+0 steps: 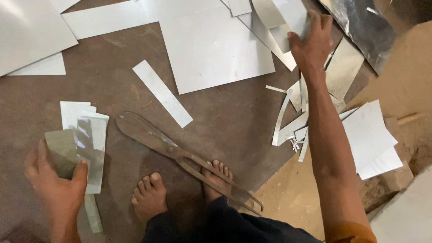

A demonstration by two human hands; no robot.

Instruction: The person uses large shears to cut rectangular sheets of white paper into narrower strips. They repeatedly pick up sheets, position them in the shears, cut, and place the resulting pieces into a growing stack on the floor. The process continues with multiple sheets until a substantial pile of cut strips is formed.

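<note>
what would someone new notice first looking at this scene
Probably the big metal shears lying open on the brown floor at centre, one handle under the toes of a bare foot. Next, the left hand gripping a small sheet-metal piece, and the right hand reaching into sheet offcuts at top.

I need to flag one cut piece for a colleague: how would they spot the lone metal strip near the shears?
Start at the big tin shears lying on the brown floor by the person's feet. Just above the blades lies a narrow metal strip, slanting diagonally. Unlike the stacked pieces under the left hand, it lies alone.
</note>
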